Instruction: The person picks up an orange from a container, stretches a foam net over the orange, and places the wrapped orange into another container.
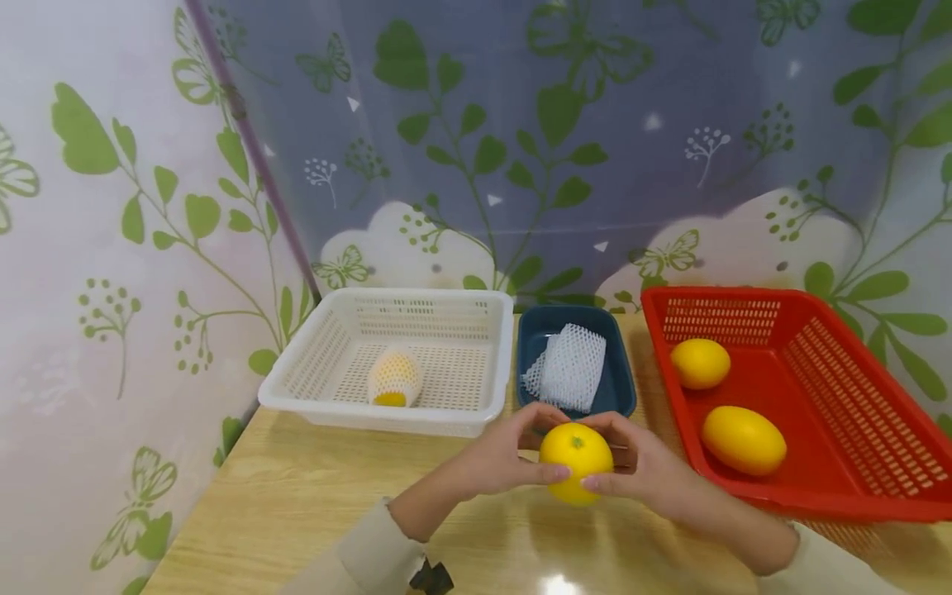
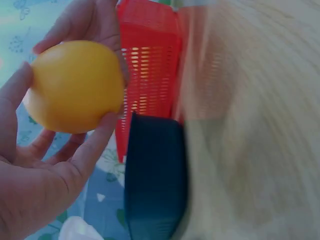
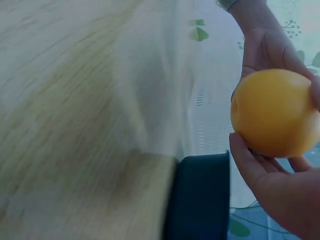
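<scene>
Both hands hold one smooth yellow oval fruit (image 1: 576,459) above the table, its green stem spot facing up in the head view. My left hand (image 1: 513,450) grips its left side, thumb in front and fingers behind. On the opposite side my right hand (image 1: 643,463) grips it the same way. The wrist views show the fruit's skin bare between the fingers. Just behind the hands, a dark blue tray (image 1: 628,395) contains white foam net sleeves (image 1: 576,368). A similar yellow fruit (image 1: 392,399) in a foam net lies in the white basket (image 1: 439,423) on the left.
On the right stands a red basket (image 1: 833,405) with two bare yellow fruits, one farther back (image 1: 701,364) and one nearer (image 1: 744,440). All the containers stand on a wooden table (image 1: 297,496). A patterned curtain (image 1: 461,165) hangs behind them.
</scene>
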Demonstrator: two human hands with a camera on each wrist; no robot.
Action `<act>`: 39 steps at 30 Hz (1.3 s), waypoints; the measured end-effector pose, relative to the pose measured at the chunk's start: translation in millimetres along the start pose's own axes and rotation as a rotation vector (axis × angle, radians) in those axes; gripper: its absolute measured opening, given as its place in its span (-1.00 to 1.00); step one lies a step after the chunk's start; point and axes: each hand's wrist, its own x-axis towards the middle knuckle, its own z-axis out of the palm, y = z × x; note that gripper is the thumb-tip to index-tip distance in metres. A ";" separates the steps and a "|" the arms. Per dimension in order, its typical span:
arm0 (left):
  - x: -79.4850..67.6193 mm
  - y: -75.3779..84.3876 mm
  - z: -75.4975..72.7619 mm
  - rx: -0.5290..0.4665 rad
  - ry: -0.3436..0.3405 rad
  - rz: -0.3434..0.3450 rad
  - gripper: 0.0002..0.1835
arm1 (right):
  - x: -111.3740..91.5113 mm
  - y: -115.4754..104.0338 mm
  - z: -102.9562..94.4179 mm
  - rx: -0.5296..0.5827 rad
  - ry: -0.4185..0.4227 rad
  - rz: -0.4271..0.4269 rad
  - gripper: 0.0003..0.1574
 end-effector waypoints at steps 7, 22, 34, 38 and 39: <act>-1.2 -15.6 -0.2 0.106 -0.025 -0.035 -0.48 | 6.9 21.9 1.8 0.049 -0.138 0.001 -0.27; 4.4 -39.4 10.1 0.043 -0.031 -0.065 -0.50 | 9.2 45.8 1.1 0.053 -0.178 0.029 -0.21; 4.6 -44.4 16.1 0.072 0.002 -0.052 -0.45 | 6.7 50.0 -0.6 0.005 -0.170 0.031 -0.17; 4.2 -44.8 14.5 0.117 -0.006 -0.032 -0.42 | 3.7 43.3 1.9 -0.068 -0.152 0.025 -0.14; 4.0 -45.0 14.0 0.127 -0.007 -0.031 -0.42 | 2.8 41.3 2.9 -0.095 -0.142 0.015 -0.13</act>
